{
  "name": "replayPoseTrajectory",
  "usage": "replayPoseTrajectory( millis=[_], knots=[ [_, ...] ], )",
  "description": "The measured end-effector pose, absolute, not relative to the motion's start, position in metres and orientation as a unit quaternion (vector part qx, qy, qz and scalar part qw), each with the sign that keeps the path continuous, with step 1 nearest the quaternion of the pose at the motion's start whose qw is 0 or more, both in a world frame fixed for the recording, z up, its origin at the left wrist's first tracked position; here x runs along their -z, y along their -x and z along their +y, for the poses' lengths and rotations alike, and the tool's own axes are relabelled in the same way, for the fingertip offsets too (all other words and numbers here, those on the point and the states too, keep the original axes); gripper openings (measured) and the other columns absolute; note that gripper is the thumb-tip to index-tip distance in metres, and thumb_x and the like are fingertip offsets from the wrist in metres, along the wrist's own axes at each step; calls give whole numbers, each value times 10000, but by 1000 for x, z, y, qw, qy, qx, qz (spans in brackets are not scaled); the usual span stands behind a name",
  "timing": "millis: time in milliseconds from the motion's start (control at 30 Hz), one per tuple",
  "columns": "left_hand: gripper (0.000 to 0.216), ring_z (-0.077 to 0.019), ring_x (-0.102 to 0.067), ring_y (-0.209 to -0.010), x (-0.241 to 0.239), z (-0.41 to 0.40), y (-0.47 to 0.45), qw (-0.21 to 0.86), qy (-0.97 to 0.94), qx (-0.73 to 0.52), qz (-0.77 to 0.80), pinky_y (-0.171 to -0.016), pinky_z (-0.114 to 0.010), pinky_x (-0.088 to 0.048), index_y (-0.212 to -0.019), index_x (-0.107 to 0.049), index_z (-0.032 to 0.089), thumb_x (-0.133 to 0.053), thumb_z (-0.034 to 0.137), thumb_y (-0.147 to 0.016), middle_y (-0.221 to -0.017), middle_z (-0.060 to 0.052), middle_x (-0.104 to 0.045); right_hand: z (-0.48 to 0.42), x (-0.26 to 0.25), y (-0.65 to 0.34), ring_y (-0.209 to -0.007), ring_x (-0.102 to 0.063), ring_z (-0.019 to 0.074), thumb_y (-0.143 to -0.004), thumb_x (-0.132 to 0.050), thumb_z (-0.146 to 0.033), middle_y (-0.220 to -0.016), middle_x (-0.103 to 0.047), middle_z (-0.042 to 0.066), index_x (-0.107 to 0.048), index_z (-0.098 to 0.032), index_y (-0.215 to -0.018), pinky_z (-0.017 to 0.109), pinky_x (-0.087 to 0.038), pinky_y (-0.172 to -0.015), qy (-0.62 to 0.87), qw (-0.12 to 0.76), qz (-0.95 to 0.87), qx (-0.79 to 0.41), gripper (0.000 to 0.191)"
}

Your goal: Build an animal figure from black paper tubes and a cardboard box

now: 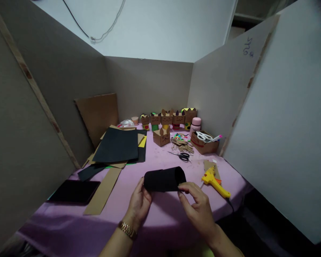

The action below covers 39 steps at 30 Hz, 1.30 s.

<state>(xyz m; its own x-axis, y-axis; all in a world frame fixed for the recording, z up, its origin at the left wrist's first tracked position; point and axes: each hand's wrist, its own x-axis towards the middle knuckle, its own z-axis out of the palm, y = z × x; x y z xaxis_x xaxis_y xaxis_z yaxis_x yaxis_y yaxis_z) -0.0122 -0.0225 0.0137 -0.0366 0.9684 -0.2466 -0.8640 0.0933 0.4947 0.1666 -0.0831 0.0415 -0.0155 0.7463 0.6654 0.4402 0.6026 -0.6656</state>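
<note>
Both my hands hold a black paper tube (164,179) lying sideways just above the purple table (155,214). My left hand (139,204), with a gold watch on its wrist, grips the tube's left end. My right hand (198,207) pinches the lower edge of the tube's right, open end between thumb and fingers. The tube's right opening faces right and slightly toward me.
A yellow glue gun (215,181) lies right of my hands, black scissors (182,155) beyond the tube. Black and brown sheets (117,145) pile at the left, a dark tablet (74,191) near the left edge. Small cardboard cat boxes (166,119) line the back. Partition boards surround the table.
</note>
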Motion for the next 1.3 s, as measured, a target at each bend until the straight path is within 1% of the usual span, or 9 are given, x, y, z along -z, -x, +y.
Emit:
replayPoseTrajectory(
  millis=[167,400,667,800,967,1100,1200,1267,1300],
  knots=[
    [252,-156,-712,-740,-13,-23,13,684,-98,-666,281,-708,-268,-582,-982,-647,90,-404,133,-927,-828,-92,-752,-82,-39,-167,-836,-607,178,-812,-513,-72,-859,-665,29,-599,-230,-908,284,-471,-731,426,566,-696,-121,204],
    [259,-170,-714,-760,-15,-24,12,687,-106,-662,281,-728,-296,-586,-1005,-640,98,-397,145,-931,-858,-100,-751,-84,-41,-165,-859,-610,180,-803,-509,-49,-886,-668,36,-596,-235,-932,292,-481,-745,413,573,-700,-107,242],
    [274,-177,-713,-777,-15,-23,13,697,-91,-660,267,-761,-304,-577,-1080,-621,76,-404,140,-925,-865,-114,-750,-87,-42,-165,-838,-603,206,-783,-464,-2,-892,-671,62,-601,-217,-971,340,-500,-717,391,525,-754,-60,317],
    [289,-160,-712,-792,-15,-22,14,696,-85,-665,257,-778,-272,-565,-1077,-623,66,-381,131,-933,-857,-110,-752,-89,-41,-164,-791,-589,215,-764,-468,-1,-876,-665,73,-609,-206,-966,343,-498,-664,371,497,-783,-32,320],
    [299,-167,-710,-819,-18,-24,15,703,-84,-657,259,-784,-288,-565,-1009,-648,77,-364,143,-942,-849,-106,-754,-92,-43,-162,-774,-568,230,-737,-480,2,-871,-665,89,-618,-186,-946,352,-479,-648,357,455,-815,-21,312],
    [277,-138,-708,-739,-22,-27,13,690,-89,-665,271,-729,-260,-570,-880,-664,116,-393,136,-932,-795,-56,-754,-92,-43,-162,-805,-581,214,-767,-491,-24,-865,-668,71,-633,-198,-933,338,-467,-698,363,511,-773,-94,279],
    [220,-137,-696,-704,-21,-28,12,677,-107,-668,291,-713,-268,-567,-864,-663,118,-446,114,-903,-780,-52,-744,-86,-40,-165,-805,-587,199,-766,-576,-114,-846,-666,52,-665,-201,-858,310,-452,-721,412,591,-648,-245,155],
    [188,-141,-687,-736,-17,-27,11,659,-128,-676,306,-720,-268,-558,-890,-662,123,-475,103,-884,-830,-57,-739,-79,-36,-169,-730,-575,183,-724,-655,-194,-788,-653,31,-676,-193,-806,288,-443,-678,442,621,-543,-352,85],
    [173,-133,-680,-748,-15,-27,11,645,-141,-683,312,-722,-253,-549,-889,-662,136,-494,98,-872,-849,-47,-734,-75,-33,-171,-679,-561,169,-700,-685,-232,-747,-639,18,-672,-188,-791,277,-439,-644,449,627,-502,-391,102]
  ],
)
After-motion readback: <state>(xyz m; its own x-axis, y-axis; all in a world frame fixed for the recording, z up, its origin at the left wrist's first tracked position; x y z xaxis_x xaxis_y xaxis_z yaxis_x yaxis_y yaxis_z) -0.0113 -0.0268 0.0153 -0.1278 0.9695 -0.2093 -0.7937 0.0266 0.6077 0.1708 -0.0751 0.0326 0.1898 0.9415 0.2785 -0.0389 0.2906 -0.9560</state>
